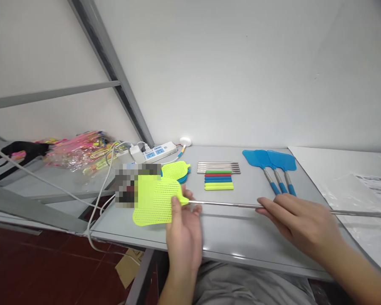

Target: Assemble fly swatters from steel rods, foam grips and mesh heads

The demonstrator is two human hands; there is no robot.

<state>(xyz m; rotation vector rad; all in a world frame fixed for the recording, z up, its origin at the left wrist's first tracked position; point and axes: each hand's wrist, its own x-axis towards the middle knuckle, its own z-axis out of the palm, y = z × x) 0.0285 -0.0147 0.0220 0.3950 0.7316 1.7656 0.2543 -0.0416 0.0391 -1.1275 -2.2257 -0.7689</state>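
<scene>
My left hand point(184, 220) grips a yellow-green fly swatter head point(161, 203) at its neck, thumb on top. A long thin metal rod point(222, 204) meets that neck and runs off to the right. My right hand point(301, 220) is closed around the rod, which passes through it and out past the wrist. Behind my hands lie a row of metal rods point(217, 166) and several coloured handle sleeves point(218, 179), green, red, blue and yellow. More swatter heads point(174, 170), yellow over blue, are stacked behind the held one. Three blue fly swatters point(269, 159) with handles lie at the right.
A power strip point(160, 151) with plugs and white cables point(97, 203) stands at the back left. Bagged colourful items point(82, 152) lie beyond a grey metal frame point(114, 76). White plastic sheeting point(343, 178) covers the table's right side. Cardboard point(128, 267) is on the floor.
</scene>
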